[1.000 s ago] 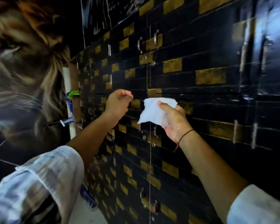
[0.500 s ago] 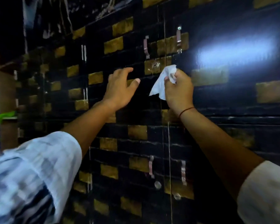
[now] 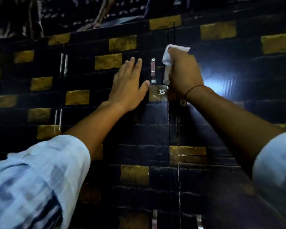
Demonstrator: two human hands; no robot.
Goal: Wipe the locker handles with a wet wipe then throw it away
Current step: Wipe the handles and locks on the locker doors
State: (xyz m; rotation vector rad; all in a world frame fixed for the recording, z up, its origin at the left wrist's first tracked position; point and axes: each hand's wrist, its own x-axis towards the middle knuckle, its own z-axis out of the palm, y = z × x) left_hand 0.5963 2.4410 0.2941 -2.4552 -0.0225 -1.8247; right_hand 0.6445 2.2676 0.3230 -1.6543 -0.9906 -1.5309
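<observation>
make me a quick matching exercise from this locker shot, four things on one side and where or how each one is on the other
Things:
1. left hand
2. wet wipe
3. metal handle
4. round lock

States:
a. bare, between the two hands
b. bunched in the right hand
c. flat on the door, fingers straight
d. on a gold brick, below the handle

Pairs: 1-c, 2-b, 3-a, 4-d

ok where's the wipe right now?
Head view, upper centre-right: the wet wipe is bunched in the right hand, just right of the metal handle and above the round lock.
</observation>
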